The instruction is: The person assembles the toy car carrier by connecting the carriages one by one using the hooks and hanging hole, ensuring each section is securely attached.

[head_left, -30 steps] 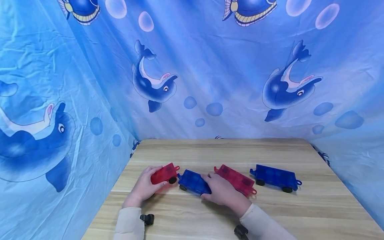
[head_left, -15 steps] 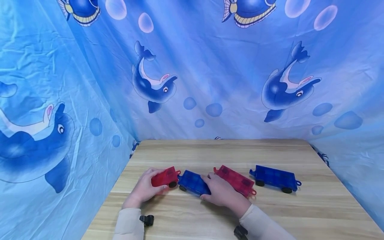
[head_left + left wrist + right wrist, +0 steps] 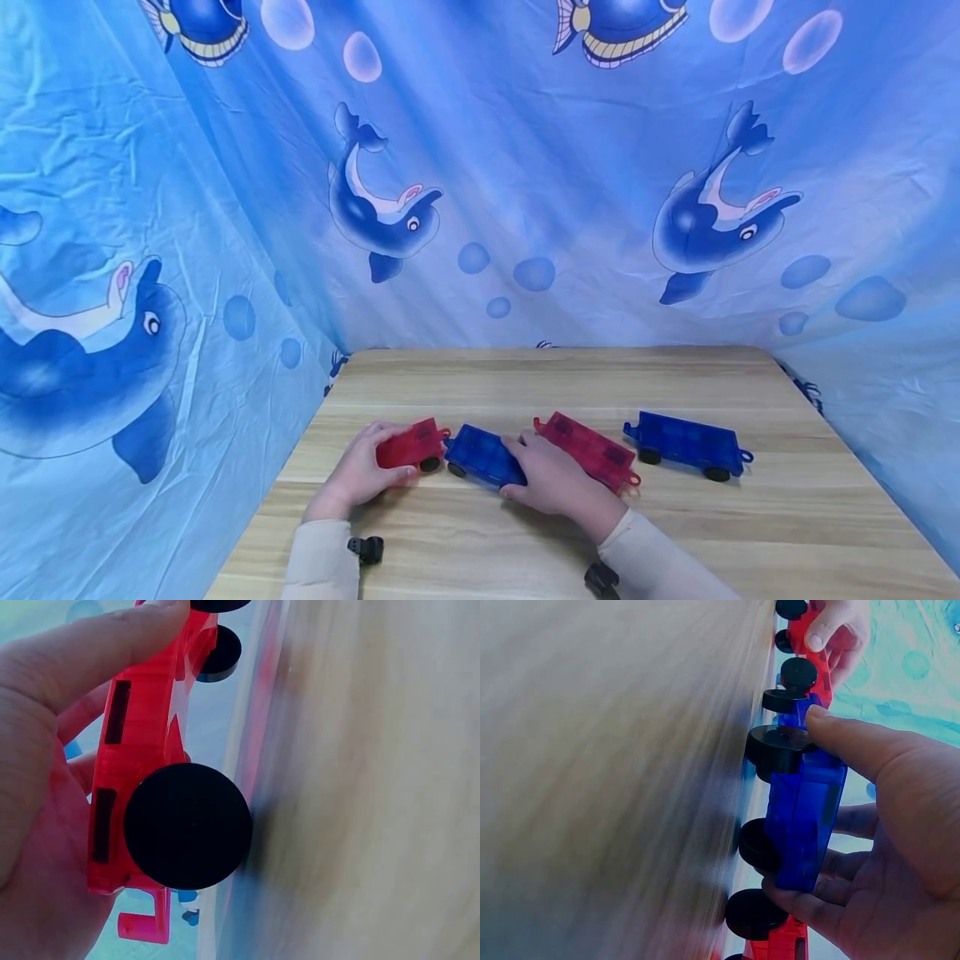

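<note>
My left hand [image 3: 357, 468] grips a translucent red toy train car [image 3: 408, 446] between thumb and fingers. In the left wrist view, that car's black wheel [image 3: 187, 825] sits close over the wood, and its hook [image 3: 142, 928] points away from the other car. My right hand [image 3: 558, 482] holds a blue train car [image 3: 480, 454], thumb on the near side and fingers on the far side. The red car's ring [image 3: 445, 433] overlaps the blue car's hook [image 3: 448, 442] in the head view. The blue car's rear end is hidden under my right hand.
A second red car [image 3: 585, 442] lies slanted just behind my right hand. Further right stands another blue car [image 3: 690, 442] on its wheels. The wooden table [image 3: 562, 375] ends at a blue dolphin-print curtain [image 3: 480, 183] at the back and sides.
My left hand has brought the red car slightly nearer and leveled it, its ring end dropping to the blue car's hook. My right hand and the blue car have stayed nearly still.
</note>
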{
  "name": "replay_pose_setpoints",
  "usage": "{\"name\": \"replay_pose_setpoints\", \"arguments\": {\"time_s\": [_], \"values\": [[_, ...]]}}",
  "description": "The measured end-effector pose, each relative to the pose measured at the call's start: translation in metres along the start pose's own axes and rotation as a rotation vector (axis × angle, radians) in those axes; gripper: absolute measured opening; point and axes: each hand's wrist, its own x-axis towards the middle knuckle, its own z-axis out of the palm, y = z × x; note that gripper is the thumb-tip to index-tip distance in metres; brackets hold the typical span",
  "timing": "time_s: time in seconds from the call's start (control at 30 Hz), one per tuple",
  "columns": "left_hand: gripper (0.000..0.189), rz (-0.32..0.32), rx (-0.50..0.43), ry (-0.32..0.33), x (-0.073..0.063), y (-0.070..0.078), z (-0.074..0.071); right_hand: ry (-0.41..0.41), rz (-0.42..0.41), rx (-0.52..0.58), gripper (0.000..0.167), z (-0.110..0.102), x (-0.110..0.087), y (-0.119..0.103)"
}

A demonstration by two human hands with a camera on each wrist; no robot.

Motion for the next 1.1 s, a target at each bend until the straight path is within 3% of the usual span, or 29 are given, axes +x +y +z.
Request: {"name": "replay_pose_setpoints", "arguments": {"time_s": [0.5,0.73,1.1], "values": [[0.072,-0.005,0.026,-0.006,0.0002,0.0026,-0.0009,-0.020,0.014,0.026,0.086,0.0004,0.0001,0.0015],[0.070,0.004,0.097,-0.003,0.0020,-0.0014,0.0021,-0.013,0.017,0.024,0.086,-0.0001,0.0008,0.0011],[0.068,0.021,0.075,-0.003,-0.0012,-0.0049,-0.0019,-0.009,0.005,0.030,0.085,-0.0017,-0.0005,-0.0008]]}}
